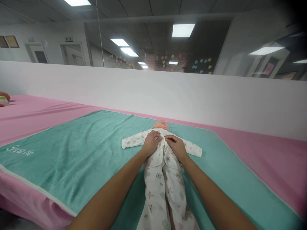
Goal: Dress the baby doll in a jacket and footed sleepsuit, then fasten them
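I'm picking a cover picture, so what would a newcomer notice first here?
Probably the doll, lying near the centre in pale patterned clothes, with the left hand and right hand pinching them at its chest. Next, the big green towel beneath it, spread over a pink sheet. Then the bright light panels above the white wall.

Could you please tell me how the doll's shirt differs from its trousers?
The shirt spreads its sleeves out sideways, while the trousers stretch toward the viewer. The left hand and right hand are at the shirt's front; neither touches the trousers. Both garments are pale with small printed pictures.
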